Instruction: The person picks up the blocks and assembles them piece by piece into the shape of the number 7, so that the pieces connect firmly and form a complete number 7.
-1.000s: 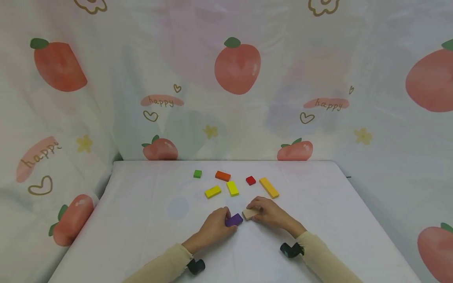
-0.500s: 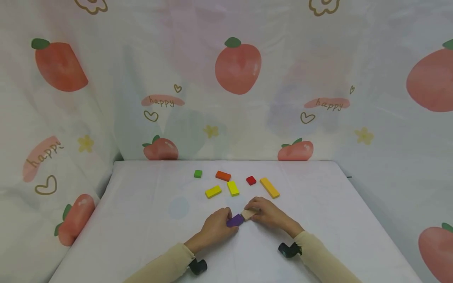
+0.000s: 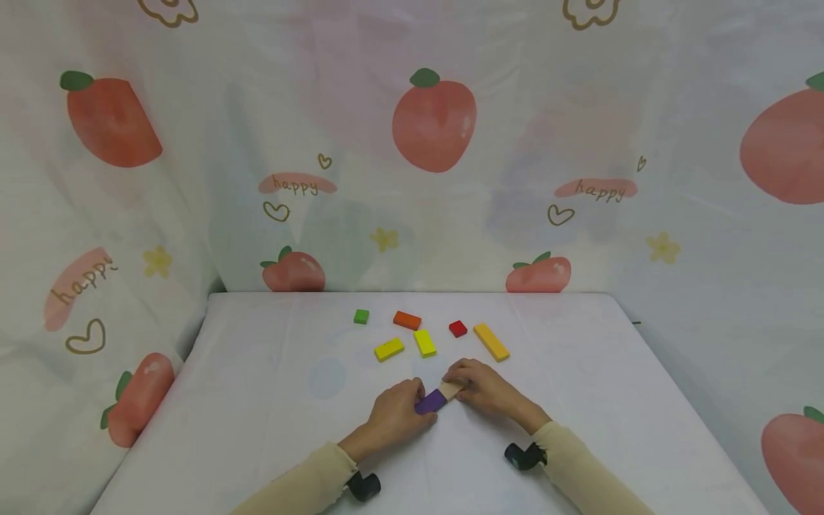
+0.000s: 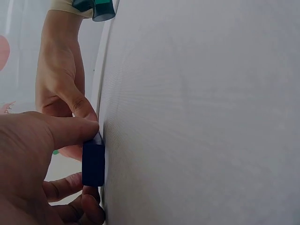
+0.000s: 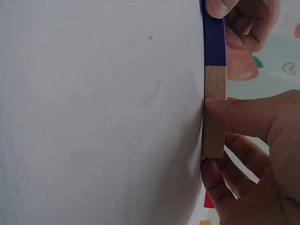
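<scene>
**Abutted pair.** A flat rectangular purple block (image 3: 431, 402) and a rectangular block of pale, bare wood (image 3: 451, 389) are shown end to end on the worktop (image 3: 257, 400), which is covered in white cloth, between the two hands. One second earlier the blocks were separated by a narrow gap; half a second earlier they were met at a slight angle. The gap is now closed and the long edges are brought into line, a straight seam being visible in the right wrist view. The alignment of this pair may be judged all but achieved.

The purple block is pinched between the thumb and fingers of the left hand (image 3: 395, 413). The pale block is pinched by the right hand (image 3: 486, 386), its thumb being laid against one side and a fingertip set at the outer end.

Farther out, six loose blocks are seen, their arrangement unchanged: two rectangular yellow blocks (image 3: 389, 349), a long amber bar (image 3: 491, 342) beyond the right hand, and, in the rearmost row, a small green block (image 3: 362, 316), a rectangular orange block (image 3: 407, 320) and a small red block (image 3: 458, 329). The whole is backed by a pale peach-printed curtain (image 3: 360, 107).
</scene>
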Demonstrator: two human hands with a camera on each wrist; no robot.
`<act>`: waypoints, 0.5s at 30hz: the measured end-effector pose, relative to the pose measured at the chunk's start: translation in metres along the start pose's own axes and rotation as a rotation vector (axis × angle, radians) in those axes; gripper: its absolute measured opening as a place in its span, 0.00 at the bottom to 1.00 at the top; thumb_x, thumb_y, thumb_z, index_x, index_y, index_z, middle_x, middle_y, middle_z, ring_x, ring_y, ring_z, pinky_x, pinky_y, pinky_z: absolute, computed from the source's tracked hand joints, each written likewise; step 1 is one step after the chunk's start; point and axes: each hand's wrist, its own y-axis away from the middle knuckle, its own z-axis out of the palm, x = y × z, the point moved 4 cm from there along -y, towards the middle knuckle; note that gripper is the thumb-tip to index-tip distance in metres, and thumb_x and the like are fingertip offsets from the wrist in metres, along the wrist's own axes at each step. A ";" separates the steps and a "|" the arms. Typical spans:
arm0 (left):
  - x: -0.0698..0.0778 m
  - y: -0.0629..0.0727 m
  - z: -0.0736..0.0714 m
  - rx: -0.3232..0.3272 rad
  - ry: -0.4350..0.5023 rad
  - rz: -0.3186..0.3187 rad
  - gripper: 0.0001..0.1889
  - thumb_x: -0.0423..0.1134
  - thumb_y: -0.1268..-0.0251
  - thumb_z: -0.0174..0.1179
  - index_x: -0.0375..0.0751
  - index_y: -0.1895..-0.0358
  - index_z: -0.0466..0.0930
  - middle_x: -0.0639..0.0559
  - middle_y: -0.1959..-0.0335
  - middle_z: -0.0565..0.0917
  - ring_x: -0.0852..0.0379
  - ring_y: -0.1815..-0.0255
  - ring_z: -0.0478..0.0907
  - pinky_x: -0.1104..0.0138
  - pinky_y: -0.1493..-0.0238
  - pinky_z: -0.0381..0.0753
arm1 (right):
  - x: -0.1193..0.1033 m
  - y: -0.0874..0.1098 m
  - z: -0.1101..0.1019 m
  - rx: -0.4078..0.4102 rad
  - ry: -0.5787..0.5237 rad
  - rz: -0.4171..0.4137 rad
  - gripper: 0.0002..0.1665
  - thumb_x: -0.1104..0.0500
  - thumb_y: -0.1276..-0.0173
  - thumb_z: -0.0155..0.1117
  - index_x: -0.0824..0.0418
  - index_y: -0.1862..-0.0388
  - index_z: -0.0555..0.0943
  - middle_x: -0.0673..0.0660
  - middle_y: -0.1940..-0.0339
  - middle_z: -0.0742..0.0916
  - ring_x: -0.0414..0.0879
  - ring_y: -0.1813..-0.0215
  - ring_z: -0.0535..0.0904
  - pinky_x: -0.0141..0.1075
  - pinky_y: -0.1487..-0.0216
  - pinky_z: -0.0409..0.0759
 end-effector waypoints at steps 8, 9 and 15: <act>0.000 0.001 0.000 -0.007 -0.011 -0.003 0.19 0.52 0.47 0.71 0.47 0.60 0.76 0.60 0.73 0.76 0.63 0.74 0.69 0.71 0.72 0.64 | -0.001 0.001 0.001 0.018 0.002 0.012 0.20 0.67 0.39 0.69 0.51 0.49 0.84 0.48 0.49 0.84 0.48 0.43 0.79 0.49 0.40 0.78; 0.001 0.001 0.001 -0.007 -0.018 0.006 0.19 0.53 0.46 0.71 0.47 0.59 0.76 0.60 0.73 0.76 0.63 0.74 0.69 0.71 0.72 0.64 | -0.001 0.001 0.001 0.019 0.002 0.016 0.20 0.67 0.39 0.69 0.51 0.49 0.84 0.48 0.49 0.84 0.48 0.43 0.79 0.49 0.40 0.78; 0.001 0.001 0.001 -0.038 -0.032 0.016 0.22 0.57 0.44 0.69 0.48 0.53 0.77 0.60 0.70 0.76 0.64 0.73 0.69 0.71 0.72 0.67 | 0.001 0.002 0.002 0.014 -0.036 0.093 0.24 0.64 0.40 0.71 0.52 0.44 0.81 0.50 0.42 0.82 0.50 0.37 0.76 0.50 0.35 0.75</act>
